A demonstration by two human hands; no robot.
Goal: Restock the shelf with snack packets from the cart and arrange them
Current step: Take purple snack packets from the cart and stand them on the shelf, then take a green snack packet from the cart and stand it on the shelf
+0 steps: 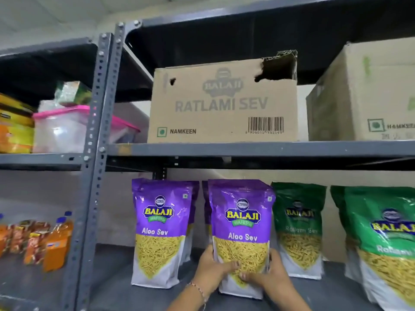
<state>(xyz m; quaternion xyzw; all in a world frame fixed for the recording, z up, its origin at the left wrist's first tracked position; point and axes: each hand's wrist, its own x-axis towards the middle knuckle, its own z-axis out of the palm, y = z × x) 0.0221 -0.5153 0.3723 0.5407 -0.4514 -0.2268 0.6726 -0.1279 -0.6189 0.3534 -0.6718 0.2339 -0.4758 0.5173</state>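
Held packet: purple Aloo Sev packet point(241, 234) upright on the shelf point(247, 150), below the Ratlami Sev carton point(222, 104).
Left hand point(213, 269): fingers grasping its left edge.
Right hand point(268, 273): fingers grasping its right edge.
Carton contents: cannot tell.

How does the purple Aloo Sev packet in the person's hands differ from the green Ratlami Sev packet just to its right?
The Aloo Sev packet is purple; the Ratlami Sev packet is green. The left hand and right hand grip the purple one; the green one stands untouched, set further back. Both stand upright, Balaji-branded, with clear windows.

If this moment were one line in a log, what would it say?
step: arranging | both hands: left hand and right hand hold purple Aloo Sev packet upright on shelf
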